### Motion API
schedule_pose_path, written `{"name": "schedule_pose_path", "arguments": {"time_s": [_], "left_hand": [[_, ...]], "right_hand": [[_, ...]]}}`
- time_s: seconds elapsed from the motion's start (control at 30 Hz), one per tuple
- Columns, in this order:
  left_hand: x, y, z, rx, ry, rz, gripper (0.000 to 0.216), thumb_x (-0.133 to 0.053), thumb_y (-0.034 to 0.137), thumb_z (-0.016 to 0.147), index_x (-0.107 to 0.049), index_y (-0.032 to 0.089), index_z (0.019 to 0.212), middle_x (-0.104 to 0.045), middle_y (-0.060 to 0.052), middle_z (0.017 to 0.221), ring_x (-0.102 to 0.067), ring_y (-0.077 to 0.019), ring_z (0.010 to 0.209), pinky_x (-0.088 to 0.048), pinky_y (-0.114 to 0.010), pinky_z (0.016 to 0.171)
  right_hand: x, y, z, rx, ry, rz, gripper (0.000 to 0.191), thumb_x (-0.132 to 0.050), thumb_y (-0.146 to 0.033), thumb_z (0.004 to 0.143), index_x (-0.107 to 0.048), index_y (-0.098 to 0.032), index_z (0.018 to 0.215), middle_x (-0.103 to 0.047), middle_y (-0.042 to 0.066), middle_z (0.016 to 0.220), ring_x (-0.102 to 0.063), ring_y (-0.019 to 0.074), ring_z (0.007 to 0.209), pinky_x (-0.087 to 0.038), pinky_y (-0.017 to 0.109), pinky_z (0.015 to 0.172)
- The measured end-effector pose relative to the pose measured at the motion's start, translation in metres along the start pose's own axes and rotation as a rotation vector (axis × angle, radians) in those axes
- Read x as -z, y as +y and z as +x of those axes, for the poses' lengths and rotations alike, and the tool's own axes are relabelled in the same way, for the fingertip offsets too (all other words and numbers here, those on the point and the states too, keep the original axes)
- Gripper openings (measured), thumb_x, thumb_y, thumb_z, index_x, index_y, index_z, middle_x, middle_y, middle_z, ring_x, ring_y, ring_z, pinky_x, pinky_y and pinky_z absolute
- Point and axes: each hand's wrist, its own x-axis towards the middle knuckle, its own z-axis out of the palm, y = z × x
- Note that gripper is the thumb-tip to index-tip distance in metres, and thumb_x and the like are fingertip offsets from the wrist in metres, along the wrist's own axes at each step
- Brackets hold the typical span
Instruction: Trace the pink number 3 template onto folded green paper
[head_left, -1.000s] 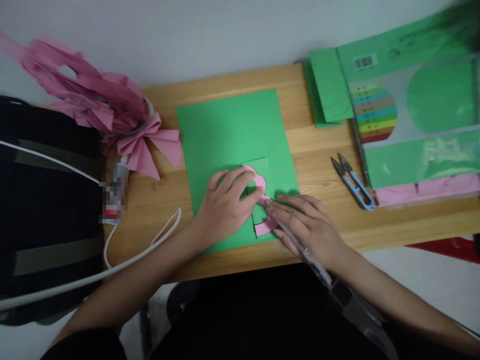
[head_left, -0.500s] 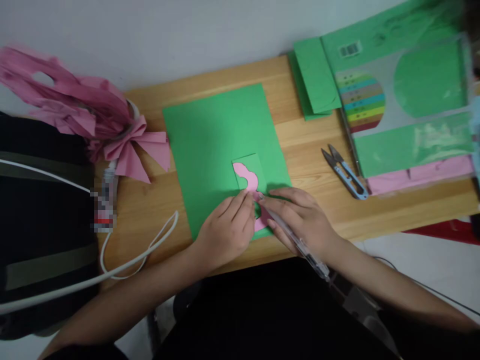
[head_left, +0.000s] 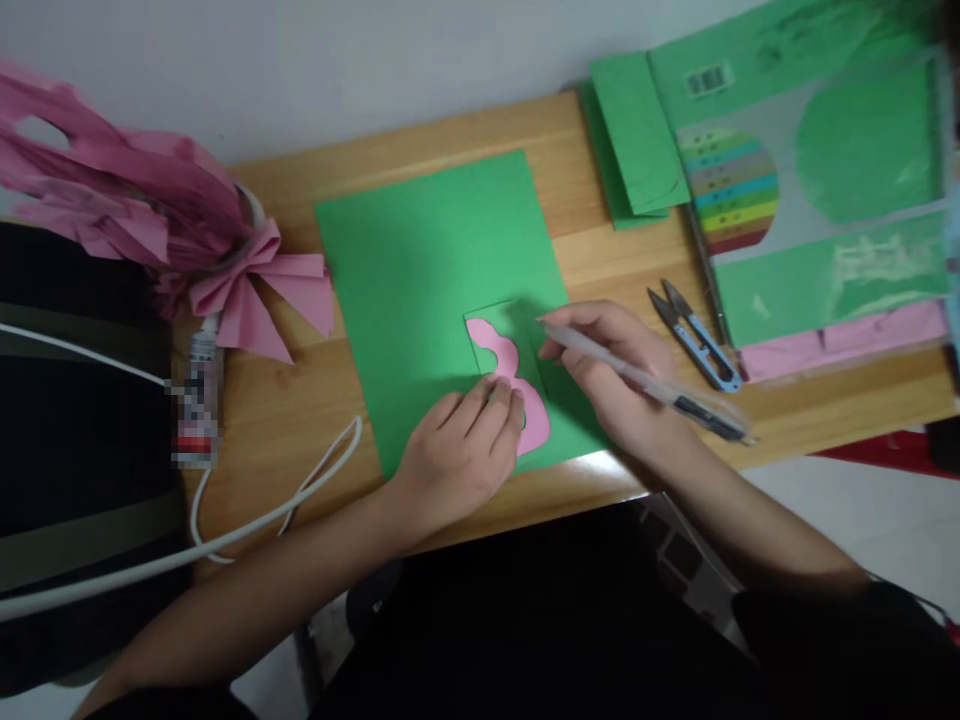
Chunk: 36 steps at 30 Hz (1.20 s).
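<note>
A wavy pink paper cutout [head_left: 537, 428] lies on a small green paper piece [head_left: 529, 325], which rests on a large green sheet [head_left: 427, 250]. With fingertips close together, my left hand [head_left: 461, 445] presses the cutout down around its narrow middle and hides part of its left side. My right hand [head_left: 619, 375] is closed around a clear pen [head_left: 645, 382], raised just right of the cutout. The pen's tip points left and is apart from the paper.
Blue-handled thread snips [head_left: 701, 340] lie to the right, by a plastic pack of coloured paper [head_left: 832, 270]. Folded green paper [head_left: 641, 140] stands behind. On the left are pink folded paper [head_left: 262, 280], a blurred-out tube [head_left: 199, 385] and a white cable [head_left: 300, 510].
My right hand has lifted the pen off the cutout and moved up and right, uncovering the cutout's lower part. My left hand stays on the cutout. The view has shifted slightly.
</note>
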Motion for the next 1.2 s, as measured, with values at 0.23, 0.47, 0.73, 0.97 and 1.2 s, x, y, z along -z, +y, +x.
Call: {"name": "schedule_pose_path", "arguments": {"time_s": [0.23, 0.47, 0.73, 0.97, 1.2], "left_hand": [[-0.001, 0.0, 0.001, 0.033, 0.016, 0.004, 0.032, -0.054, 0.019, 0.09, -0.064, 0.002, 0.116, -0.072, -0.017, 0.112, -0.067, -0.0266, 0.105, -0.047, -0.035, 0.074], [-0.001, 0.001, 0.001, 0.073, -0.014, -0.051, 0.032, -0.054, 0.017, 0.09, -0.064, 0.003, 0.116, -0.07, -0.017, 0.114, -0.064, -0.0263, 0.106, -0.044, -0.036, 0.075], [-0.001, 0.002, 0.001, 0.095, -0.015, -0.044, 0.031, -0.052, 0.019, 0.091, -0.064, 0.006, 0.117, -0.071, -0.014, 0.114, -0.065, -0.0242, 0.106, -0.044, -0.036, 0.077], [-0.002, 0.002, 0.001, 0.103, 0.009, -0.043, 0.031, -0.054, 0.018, 0.09, -0.065, 0.005, 0.115, -0.072, -0.013, 0.114, -0.065, -0.0236, 0.105, -0.043, -0.036, 0.077], [-0.003, 0.003, 0.001, 0.122, -0.001, -0.045, 0.031, -0.051, 0.018, 0.091, -0.064, 0.008, 0.117, -0.072, -0.012, 0.115, -0.064, -0.0231, 0.107, -0.042, -0.035, 0.077]], "right_hand": [[-0.01, 0.016, 0.002, 0.037, 0.031, 0.068, 0.034, -0.048, -0.034, 0.094, -0.067, -0.021, 0.069, -0.053, -0.004, 0.051, -0.051, 0.0102, 0.048, -0.041, 0.024, 0.048], [-0.012, 0.01, 0.003, 0.07, -0.022, -0.1, 0.019, -0.053, -0.012, 0.077, -0.059, -0.022, 0.062, -0.056, -0.005, 0.049, -0.05, 0.0096, 0.041, -0.039, 0.024, 0.043], [-0.011, 0.007, 0.006, 0.097, -0.061, -0.164, 0.022, -0.052, -0.011, 0.076, -0.061, -0.023, 0.059, -0.059, -0.005, 0.049, -0.052, 0.0095, 0.042, -0.04, 0.022, 0.041], [-0.011, 0.007, 0.006, 0.107, -0.096, -0.19, 0.022, -0.053, -0.01, 0.077, -0.062, -0.022, 0.061, -0.059, -0.005, 0.05, -0.053, 0.0092, 0.042, -0.04, 0.022, 0.042], [-0.008, 0.004, 0.007, 0.119, -0.12, -0.209, 0.021, -0.054, -0.011, 0.078, -0.062, -0.021, 0.061, -0.059, -0.004, 0.049, -0.052, 0.0084, 0.042, -0.039, 0.021, 0.042]]}}
